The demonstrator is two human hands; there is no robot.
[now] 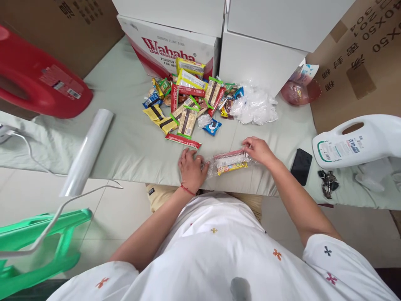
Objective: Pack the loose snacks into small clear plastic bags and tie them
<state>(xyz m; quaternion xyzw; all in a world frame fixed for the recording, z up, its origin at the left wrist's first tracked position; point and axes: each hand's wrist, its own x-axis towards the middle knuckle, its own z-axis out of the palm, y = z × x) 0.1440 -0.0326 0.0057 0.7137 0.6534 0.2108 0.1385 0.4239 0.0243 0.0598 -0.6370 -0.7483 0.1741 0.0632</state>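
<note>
A clear plastic bag (232, 158) lies flat near the table's front edge, with a few snack packets inside, red-and-white and yellow. At its right end my right hand (259, 151) pinches the plastic between thumb and fingers. My left hand (192, 169) rests palm down at the other end, fingers apart, its thumb touching the plastic. Just beyond my hands is a heap of wrapped snack bars (187, 121) in green, red and yellow wrappers. A red bar (183, 141) lies at the heap's near side, and a small blue packet (212, 126) sits to the right.
Crumpled clear bags (255, 106) lie beside the heap, before white boxes (263, 58). On the right are a phone (301, 167), keys (328, 184) and a white detergent bottle (360, 140). A plastic roll (89, 150) and red jug (40, 79) stand left.
</note>
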